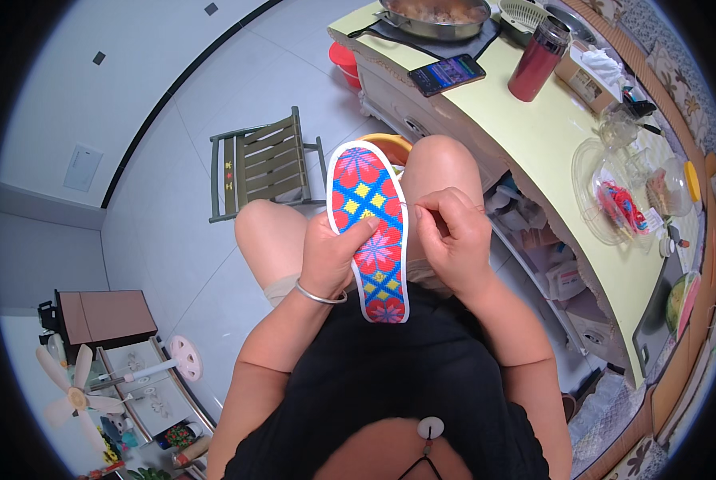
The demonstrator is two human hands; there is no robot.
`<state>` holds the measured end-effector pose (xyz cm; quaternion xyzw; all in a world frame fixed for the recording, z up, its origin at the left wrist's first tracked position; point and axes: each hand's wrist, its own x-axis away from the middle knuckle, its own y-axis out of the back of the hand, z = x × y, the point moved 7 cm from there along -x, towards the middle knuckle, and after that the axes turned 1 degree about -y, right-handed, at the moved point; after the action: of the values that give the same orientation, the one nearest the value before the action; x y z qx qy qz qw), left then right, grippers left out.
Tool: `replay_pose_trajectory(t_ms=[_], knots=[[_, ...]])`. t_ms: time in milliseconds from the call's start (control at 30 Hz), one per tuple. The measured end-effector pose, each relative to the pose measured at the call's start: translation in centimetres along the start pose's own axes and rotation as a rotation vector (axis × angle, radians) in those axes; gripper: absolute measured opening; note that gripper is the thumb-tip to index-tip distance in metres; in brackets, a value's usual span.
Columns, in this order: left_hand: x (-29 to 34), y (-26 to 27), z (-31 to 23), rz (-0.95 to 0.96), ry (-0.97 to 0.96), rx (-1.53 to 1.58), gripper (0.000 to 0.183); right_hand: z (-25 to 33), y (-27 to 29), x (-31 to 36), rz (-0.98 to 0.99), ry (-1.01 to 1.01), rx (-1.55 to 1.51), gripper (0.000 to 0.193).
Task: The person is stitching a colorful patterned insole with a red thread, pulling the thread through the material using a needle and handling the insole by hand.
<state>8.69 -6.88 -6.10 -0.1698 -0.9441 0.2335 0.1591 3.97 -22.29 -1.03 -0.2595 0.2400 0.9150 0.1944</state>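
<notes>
An embroidered insole (380,244) with a white rim, red and pink flowers, blue bands and yellow diamonds is held up over my lap. My left hand (331,250) grips its left side, the thumb lying across the patterned face and the fingers behind it, out of sight. Close to the insole's right edge, my right hand (456,234) has thumb and forefinger pinched together. A thin dark line, like a needle or thread, runs from that pinch to the white rim; it is too fine to tell which.
A folding stool (266,164) stands ahead of my knees. To the right, a pale yellow table (518,120) carries a phone (446,74), a red thermos (539,60), a pan (438,18) and a plastic container of red thread (620,210). A fan (76,398) stands lower left.
</notes>
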Motion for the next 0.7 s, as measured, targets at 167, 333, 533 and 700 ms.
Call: replay_pose_trajectory(t_ms=[167, 333, 533, 700], knots=[[-0.1, 0.0, 0.2, 0.011, 0.005, -0.021, 0.027, 1.1, 0.1, 0.5, 0.05, 0.09, 0.054, 0.009], [-0.2, -0.1, 0.4, -0.018, -0.002, -0.026, 0.022, 0.9, -0.3, 0.8, 0.027, 0.123, 0.069, 0.011], [0.0, -0.3, 0.3, -0.018, -0.015, -0.018, 0.021, 0.8, -0.4, 0.9, 0.023, 0.141, 0.09, 0.01], [0.2, -0.3, 0.1, -0.027, -0.049, -0.151, 0.021, 1.5, -0.3, 0.8, 0.04, 0.201, 0.161, 0.008]])
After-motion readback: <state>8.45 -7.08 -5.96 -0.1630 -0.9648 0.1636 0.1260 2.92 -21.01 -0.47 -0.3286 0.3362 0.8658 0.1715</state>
